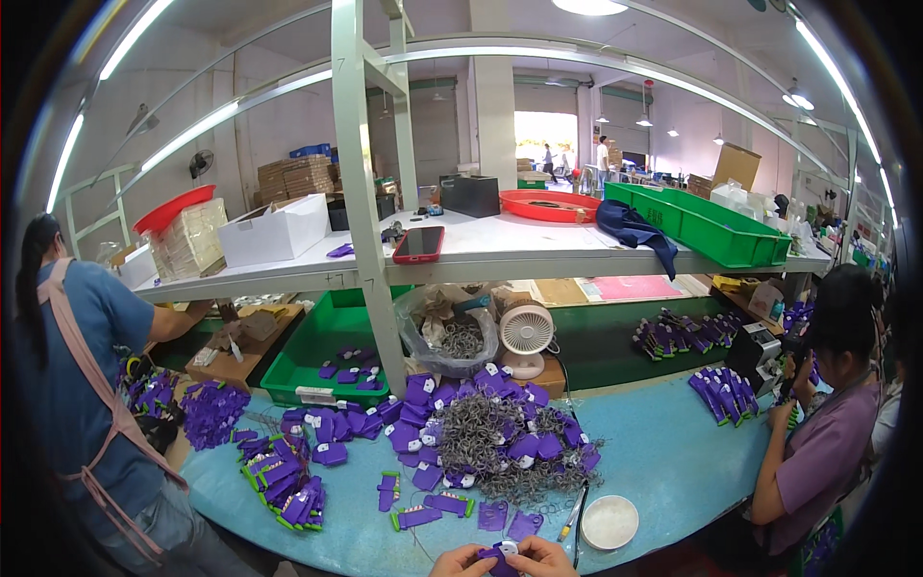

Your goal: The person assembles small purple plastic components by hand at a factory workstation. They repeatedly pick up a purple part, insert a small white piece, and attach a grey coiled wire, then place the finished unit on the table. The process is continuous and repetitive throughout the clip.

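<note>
At the lower edge of the head view, my left hand (456,563) and my right hand (544,558) are both closed on one small purple plastic part (497,555) with a whitish patch. My fingers cover much of it. Just beyond lie two flat purple pieces (492,516) and several purple parts with green ends (448,504). A tangled heap of grey metal rings or wire (481,435) sits further off, mixed with purple parts (419,389). To the right of my hands are a round white dish (610,523) and a thin yellow-and-dark tool (569,519).
The blue-topped table (635,423) carries more purple piles at left. Behind stand a green crate (327,370), a bag-lined container (447,337) and a small fan (527,333). A shelf with a metal post (358,192) crosses above. Co-workers (101,385) (827,413) work on both sides.
</note>
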Demonstrator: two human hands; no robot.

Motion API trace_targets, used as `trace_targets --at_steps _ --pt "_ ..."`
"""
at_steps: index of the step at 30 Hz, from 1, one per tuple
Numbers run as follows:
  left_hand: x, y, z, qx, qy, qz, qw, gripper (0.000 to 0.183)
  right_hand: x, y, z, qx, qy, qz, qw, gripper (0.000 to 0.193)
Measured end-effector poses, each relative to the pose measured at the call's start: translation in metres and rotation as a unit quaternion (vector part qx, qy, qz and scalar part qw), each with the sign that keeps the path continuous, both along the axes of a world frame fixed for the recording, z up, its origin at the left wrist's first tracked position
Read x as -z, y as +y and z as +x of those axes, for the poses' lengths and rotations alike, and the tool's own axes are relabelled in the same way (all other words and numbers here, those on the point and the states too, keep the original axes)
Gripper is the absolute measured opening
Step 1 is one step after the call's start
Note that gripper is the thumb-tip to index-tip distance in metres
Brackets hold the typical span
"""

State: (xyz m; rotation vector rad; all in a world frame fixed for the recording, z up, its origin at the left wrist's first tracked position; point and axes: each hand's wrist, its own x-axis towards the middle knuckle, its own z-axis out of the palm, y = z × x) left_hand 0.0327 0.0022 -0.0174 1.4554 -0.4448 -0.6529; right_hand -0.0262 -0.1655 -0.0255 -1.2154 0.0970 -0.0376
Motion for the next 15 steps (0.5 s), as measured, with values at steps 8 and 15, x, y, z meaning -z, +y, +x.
trace_targets --at_steps 8,15 --pt "0.004 -0.006 -0.002 -0.031 0.021 -0.059 0.998 0.016 0.026 0.006 0.012 0.017 -0.06 -0.027 0.998 0.008" --pt "-0.011 -0.009 -0.004 -0.112 -0.044 -0.089 0.989 0.016 0.025 -0.016 -0.003 -0.04 0.006 -0.005 0.999 0.016"
